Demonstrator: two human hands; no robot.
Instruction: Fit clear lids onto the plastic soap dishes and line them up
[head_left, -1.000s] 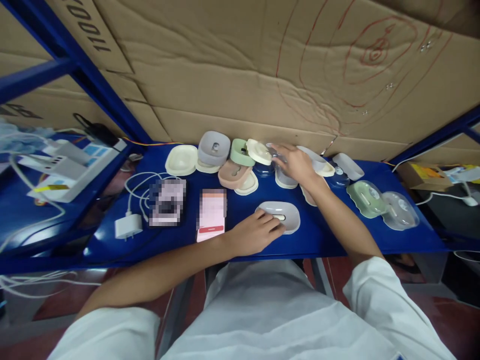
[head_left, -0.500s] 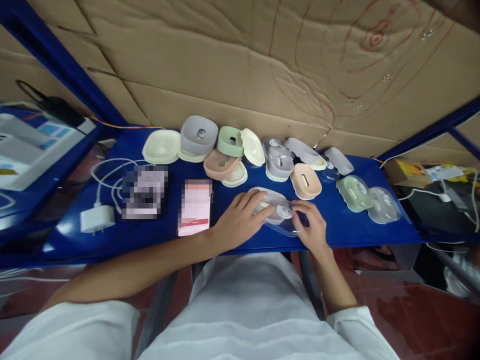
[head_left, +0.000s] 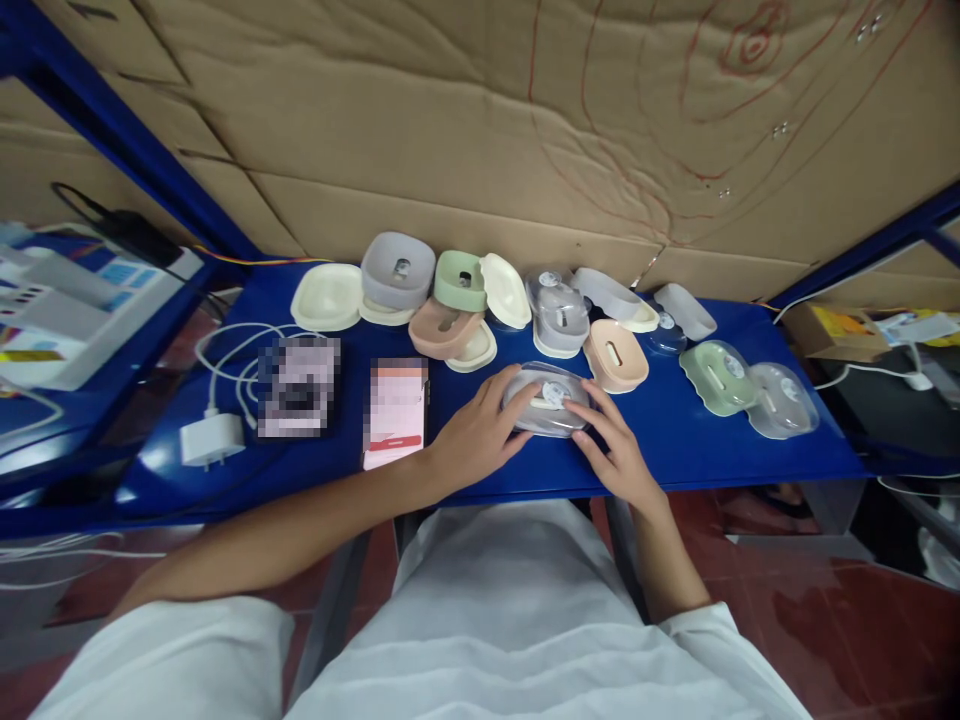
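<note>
A grey soap box (head_left: 537,424) with a clear domed lid (head_left: 574,377) over it rests on the blue table in front of me. On the lid is a round pale sticker. My left hand (head_left: 487,425) grips the left side, with its fingers over the lid's edge. From the right, my right hand (head_left: 616,445) curls its fingers and thumb round the other end. Just behind stands a peach soap box (head_left: 616,372) without a lid. Off to the right lie a green lidded soap box (head_left: 716,380) and a grey lidded one (head_left: 782,402).
Several soap box parts line the back, among them a cream tray (head_left: 327,298), a grey one (head_left: 397,258) and a green one (head_left: 460,280). To my left lie a phone (head_left: 396,410), a blurred-out device (head_left: 298,388) and a white charger (head_left: 212,440). Cardboard (head_left: 420,130) walls the rear.
The clear lid, which was tilted toward me at the right of the grey box, now sits over it. My right hand has shifted to the lid's right end; my left has stayed beside the box.
</note>
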